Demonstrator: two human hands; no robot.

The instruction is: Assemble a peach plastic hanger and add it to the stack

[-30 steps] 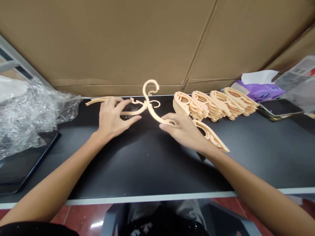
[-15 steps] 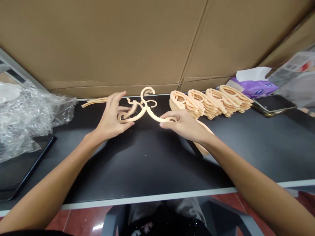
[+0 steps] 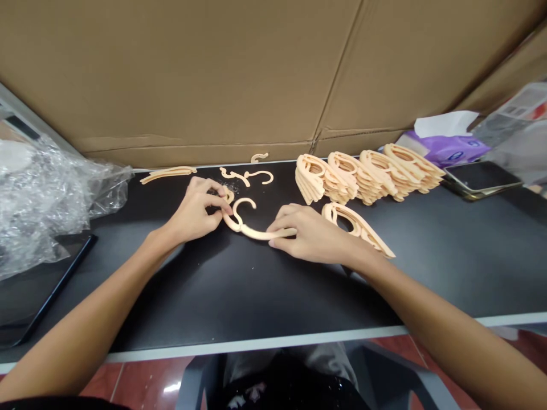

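Between my hands, low over the black tabletop, is a cream folding clothes hanger point(image 3: 255, 234) with its hook turned up. My left hand point(image 3: 199, 208) is closed on its left arm, which is partly hidden by the fingers. The thumb and fingers of my right hand point(image 3: 301, 232) pinch the end of the right arm. Just beyond the hanger lie loose hanger pieces point(image 3: 239, 176), among them a hook. A few folded hangers point(image 3: 363, 228) rest beside my right forearm.
Several stacks of folded hangers point(image 3: 371, 173) line the back right. Behind them are a purple tissue pack point(image 3: 453, 147) and a phone point(image 3: 482, 175). Long thin hanger pieces point(image 3: 168, 173) lie at back left, near clear plastic wrap point(image 3: 55, 199) and a dark tablet point(image 3: 47, 285). Cardboard point(image 3: 192, 74) walls the back.
The hanger has come down and nearer to me, and its left arm has swung upward. My left hand has closed on that arm. My right hand still holds the other arm.
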